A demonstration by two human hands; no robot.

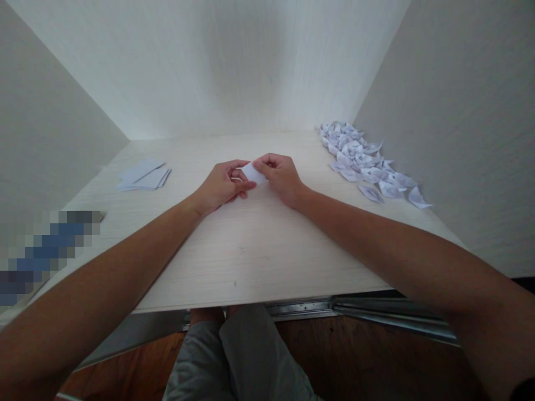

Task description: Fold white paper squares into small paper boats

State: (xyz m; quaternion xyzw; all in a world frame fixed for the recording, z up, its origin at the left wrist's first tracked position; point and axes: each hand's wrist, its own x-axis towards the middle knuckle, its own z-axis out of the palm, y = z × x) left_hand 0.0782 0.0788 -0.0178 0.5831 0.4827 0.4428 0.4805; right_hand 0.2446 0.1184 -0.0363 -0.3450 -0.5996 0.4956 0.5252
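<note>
Between my two hands, over the middle of the table, is a small white piece of paper [254, 175]. My left hand [228, 184] pinches its left side between thumb and fingers. At its upper right, my right hand [279, 175] grips it with the thumb on top and the fingers curled. Part of the paper is covered by my fingers, so I cannot tell whether it is folded. To the left lies a small stack of flat white paper sheets [142, 175]. A heap of folded white paper pieces [355, 153] spreads along the right side.
The pale wood-grain table [251, 267] is closed in by a back wall [246, 67] and side walls. A blurred-out blue and dark object [54, 245] is at the left edge. My legs [251, 356] are below the table's front edge, above a brown wooden floor.
</note>
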